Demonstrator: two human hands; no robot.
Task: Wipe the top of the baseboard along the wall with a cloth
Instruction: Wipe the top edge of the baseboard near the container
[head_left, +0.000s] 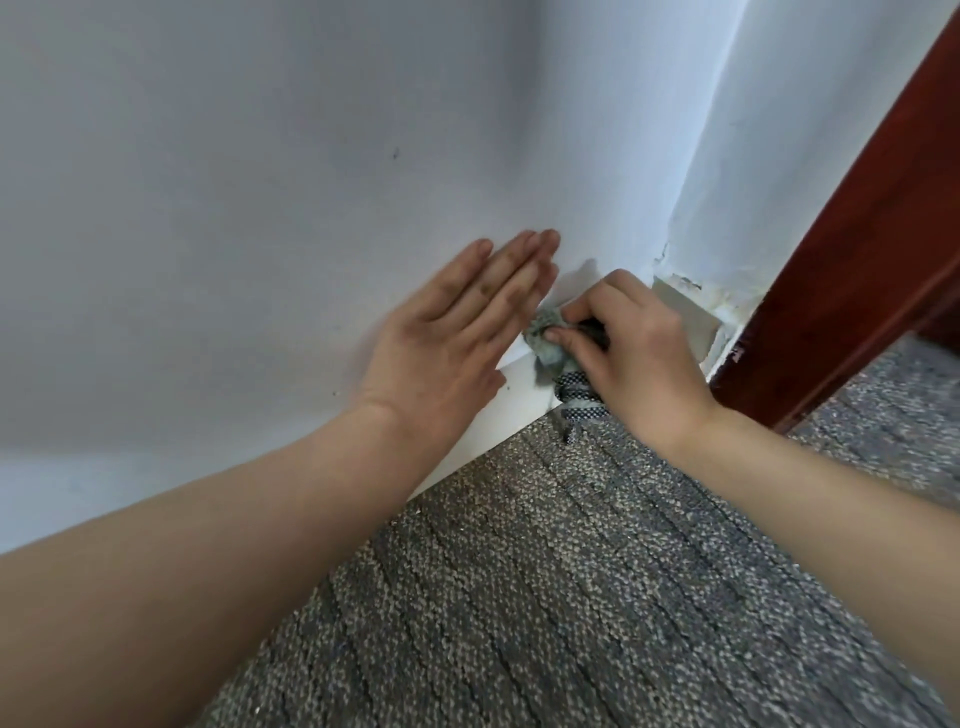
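- The left hand (457, 332) lies flat on the white wall (260, 208), its fingers straight, pressed together and pointing toward 1 o'clock.
- The right hand (639, 353) is at 3 o'clock of the left hand, with its fingers curled and pinching a bunched grey-green cloth (544, 347).
- The cloth sits on the top edge of the white baseboard (498, 415), near the room corner between the two hands. A patterned end hangs down at 6 o'clock.
- Grey carpet (571, 571) fills the view toward 6 o'clock.
- A dark red door frame (857, 260) stands at 2 o'clock.
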